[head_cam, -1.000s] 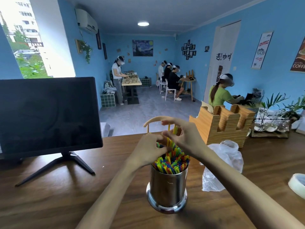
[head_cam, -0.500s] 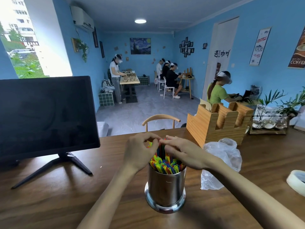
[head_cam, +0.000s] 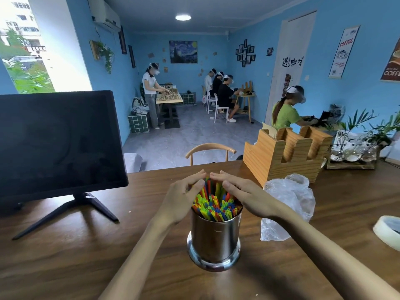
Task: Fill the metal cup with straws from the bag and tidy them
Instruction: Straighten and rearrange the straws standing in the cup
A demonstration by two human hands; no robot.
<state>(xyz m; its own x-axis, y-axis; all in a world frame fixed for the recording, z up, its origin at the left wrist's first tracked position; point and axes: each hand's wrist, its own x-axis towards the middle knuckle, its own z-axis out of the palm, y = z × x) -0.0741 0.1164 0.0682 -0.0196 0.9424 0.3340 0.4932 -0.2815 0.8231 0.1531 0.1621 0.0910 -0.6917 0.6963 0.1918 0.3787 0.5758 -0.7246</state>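
both hands (head_cam: 184, 198) have flattened over straws (head_cam: 216, 207); poster (head_cam: 391, 68) reads "coffee".

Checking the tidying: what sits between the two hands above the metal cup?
In the head view, the tops of the colored straws rise between the left hand and right hand, standing in the metal cup.

cup (head_cam: 215, 239) mid-table with straws (head_cam: 216, 207) in it, bag (head_cam: 289, 202) just right, monitor (head_cam: 58, 144) off left, wooden holder (head_cam: 285, 156) behind bag
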